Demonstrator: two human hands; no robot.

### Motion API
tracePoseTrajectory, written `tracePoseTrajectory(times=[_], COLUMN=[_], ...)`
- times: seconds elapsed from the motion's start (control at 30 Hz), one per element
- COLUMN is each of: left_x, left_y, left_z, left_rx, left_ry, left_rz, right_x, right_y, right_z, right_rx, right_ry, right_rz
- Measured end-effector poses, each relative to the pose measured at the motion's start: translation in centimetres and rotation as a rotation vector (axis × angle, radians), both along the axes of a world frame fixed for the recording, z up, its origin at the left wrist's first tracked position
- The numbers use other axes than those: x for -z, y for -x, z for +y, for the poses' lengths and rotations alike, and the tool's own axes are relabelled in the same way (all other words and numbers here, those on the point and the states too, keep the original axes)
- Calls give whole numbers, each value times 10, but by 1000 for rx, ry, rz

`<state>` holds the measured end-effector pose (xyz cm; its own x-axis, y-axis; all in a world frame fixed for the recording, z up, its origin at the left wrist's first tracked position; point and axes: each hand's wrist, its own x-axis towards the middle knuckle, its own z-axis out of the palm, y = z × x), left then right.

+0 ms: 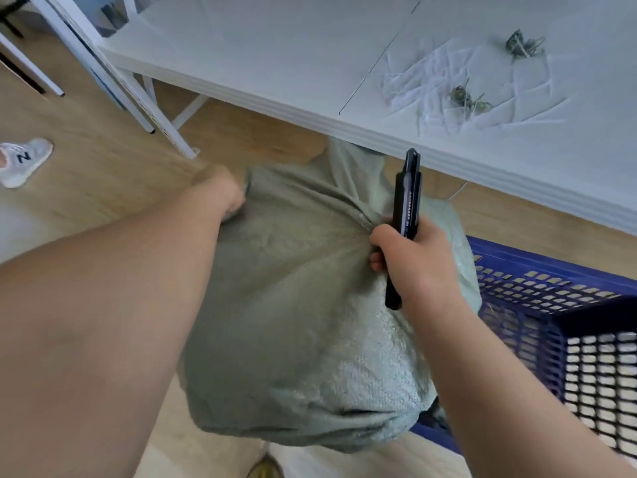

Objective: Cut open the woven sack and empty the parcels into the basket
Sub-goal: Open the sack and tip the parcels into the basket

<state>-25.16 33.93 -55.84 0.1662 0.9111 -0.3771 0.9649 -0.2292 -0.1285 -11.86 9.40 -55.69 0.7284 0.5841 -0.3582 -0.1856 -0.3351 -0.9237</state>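
Observation:
A bulging grey-green woven sack (293, 332) hangs in front of me, lifted off the floor, its lower right side over the corner of a blue plastic basket (537, 305). My left hand (217, 191) grips the sack's upper left corner. My right hand (417, 263) pinches a bunched fold of the sack and also holds a black utility knife (405, 208) that points upward. No parcels are visible; the sack hides them.
A white table (310, 63) runs across the top, with cut white ties (465, 88) and dark clips on it. Its edge is just above the knife tip. White table legs stand at upper left. Another person's grey sneaker (24, 160) rests on the wooden floor at left.

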Motion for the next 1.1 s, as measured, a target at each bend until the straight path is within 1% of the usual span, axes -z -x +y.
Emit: tracePoseTrajectory(times=[0.1,0.17,0.27,0.33,0.47,0.57,0.63,0.7,0.8,0.9,0.97,1.1], left_x=[-26,-48,-80,-100,-132,-155,-170,-182,-200,-221,-238,-267], left_y=[6,7,11,17,31,36,37,39,44,42,37,31], left_z=[-14,-27,-49,-65,-99,-123,-137,-151,-168,-183,-194,-221], left_rx=[-125,-196,-238,-277,-310,-286,-291,-297,-291,-257,-208,-88], left_ry=[-20,-5,13,51,92,99,117,126,120,106,87,98], left_rz=[-187,-308,-425,-466,-514,-557,-585,-575,-551,-564,-560,-582], right_x=[-22,-39,-66,-82,-111,-134,-149,-162,-179,-197,-207,-227], right_y=[-1,-1,1,4,12,10,9,12,18,17,15,19], right_z=[-15,-26,-42,-53,-77,-96,-108,-120,-137,-149,-155,-168], right_rx=[27,8,-48,-99,-151,-182,-252,-318,-327,-368,-442,-671], right_ry=[152,259,375,436,540,623,691,746,760,804,872,1035], right_rz=[-30,-73,-115,-117,-101,-96,-95,-74,-18,38,61,77])
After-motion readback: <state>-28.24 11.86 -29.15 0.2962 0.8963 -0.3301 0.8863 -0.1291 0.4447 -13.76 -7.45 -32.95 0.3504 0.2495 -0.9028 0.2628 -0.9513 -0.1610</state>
